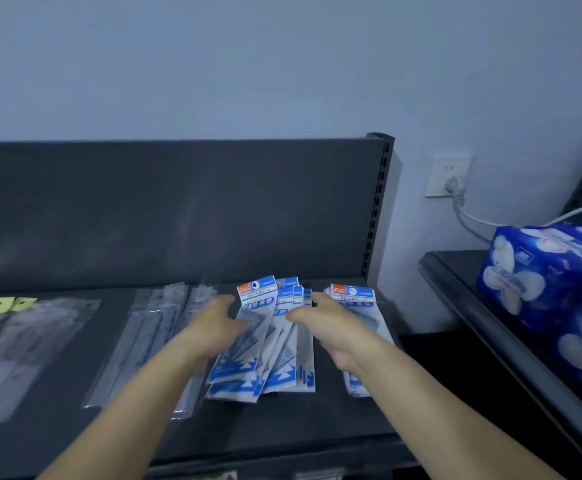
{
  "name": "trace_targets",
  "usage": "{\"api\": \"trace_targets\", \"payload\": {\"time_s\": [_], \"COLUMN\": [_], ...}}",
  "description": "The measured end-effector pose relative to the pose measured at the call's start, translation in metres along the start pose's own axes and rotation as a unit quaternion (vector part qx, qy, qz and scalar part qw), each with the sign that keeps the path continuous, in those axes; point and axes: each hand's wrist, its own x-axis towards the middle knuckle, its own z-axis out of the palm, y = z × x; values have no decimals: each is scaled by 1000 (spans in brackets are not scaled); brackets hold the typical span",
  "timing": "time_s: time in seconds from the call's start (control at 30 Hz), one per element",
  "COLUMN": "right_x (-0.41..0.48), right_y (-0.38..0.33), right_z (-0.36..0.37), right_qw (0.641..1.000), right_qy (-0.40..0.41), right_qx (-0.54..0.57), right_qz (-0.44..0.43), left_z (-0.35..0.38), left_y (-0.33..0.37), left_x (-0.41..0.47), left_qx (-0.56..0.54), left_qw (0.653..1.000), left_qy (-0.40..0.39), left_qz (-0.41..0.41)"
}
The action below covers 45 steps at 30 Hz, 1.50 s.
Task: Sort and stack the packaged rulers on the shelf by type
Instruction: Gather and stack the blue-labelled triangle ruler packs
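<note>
A fanned pile of blue-and-white geometric ruler packs [275, 355] lies on the dark shelf [282, 420] in the middle. My left hand [213, 327] rests on the pile's left side with fingers spread. My right hand [331, 323] lies on the pile's right side, fingers reaching left across it. A second, neater stack of the same blue packs [355, 296] sits to the right, partly hidden under my right hand. Clear-sleeved long rulers [144, 344] lie to the left of the pile.
More clear packs with yellow tags [8, 306] lie at the far left. The shelf's black back panel [178, 209] rises behind. On a neighbouring shelf to the right sit blue tissue packs [546, 271]. A wall socket with a plug [450, 178] is behind.
</note>
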Motion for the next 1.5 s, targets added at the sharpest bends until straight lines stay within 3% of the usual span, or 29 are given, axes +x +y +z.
{"api": "trace_targets", "payload": {"time_s": [0.1,0.3,0.63,0.73,0.83,0.9,1.03,1.17,1.3,1.5], "right_x": [18,31,35,31,25,20,14,9,7,11], "right_y": [3,4,13,12,11,10,14,21,30,40], "right_z": [17,22,41,39,33,31,31,36,42,51], "right_qw": [999,985,990,991,990,985,971,970,977,979], "right_qy": [27,99,88,88,83,74,56,48,26,77], "right_qx": [27,117,78,91,97,95,85,45,34,-7], "right_qz": [39,79,79,45,-53,-121,-215,-233,-209,-186], "left_z": [6,14,18,14,8,4,6,18,26,28], "left_y": [-5,-5,-13,-12,-6,0,7,-2,-7,-15], "left_x": [-15,-16,-16,-15,-16,-20,-37,-43,-45,-41], "left_qx": [18,-12,-97,-163,-335,-375,-299,-186,-154,-155], "left_qw": [998,999,995,986,942,926,939,945,950,963], "left_qy": [-52,-33,-36,-22,22,21,50,125,126,76], "left_qz": [-31,-7,-4,-4,-3,30,161,237,242,209]}}
